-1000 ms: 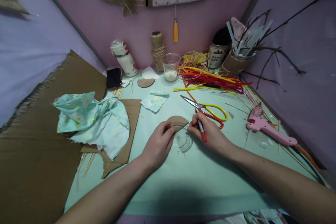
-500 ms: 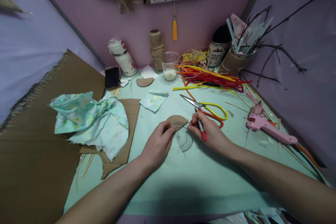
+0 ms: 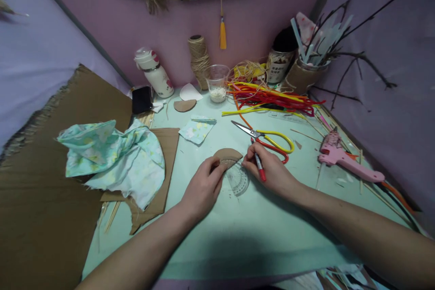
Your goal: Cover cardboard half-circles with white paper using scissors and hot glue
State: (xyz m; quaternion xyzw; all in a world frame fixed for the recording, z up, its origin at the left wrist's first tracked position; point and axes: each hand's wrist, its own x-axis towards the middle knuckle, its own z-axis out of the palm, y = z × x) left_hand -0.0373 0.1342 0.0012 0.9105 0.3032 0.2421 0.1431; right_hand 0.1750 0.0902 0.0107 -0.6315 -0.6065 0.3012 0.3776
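A small cardboard half-circle (image 3: 228, 153) lies on the pale green table in front of me, its curved side facing away. A clear plastic protractor (image 3: 238, 182) overlaps its straight edge. My left hand (image 3: 204, 186) is closed on the left end of the cardboard half-circle, thumb and fingers together, at the protractor's edge. My right hand (image 3: 268, 166) is wrapped round a marker with a red end (image 3: 262, 174), and its fingertips are close to the right corner of the cardboard. Just beyond that hand lie open scissors (image 3: 277, 140) with yellow and red handles.
Floral cloth (image 3: 136, 163) rests on cardboard at left. A cloth scrap (image 3: 197, 129), another cardboard half-circle (image 3: 185, 105) and a plastic cup (image 3: 217, 93) are farther back. Bright pipe-like strands (image 3: 272, 99) and a pink glue gun (image 3: 350, 161) lie at right. Branches (image 3: 356, 56) jut out from a jar.
My view has shifted slightly, so background things sit a little farther left. Both hands keep nearly the same hold and place.
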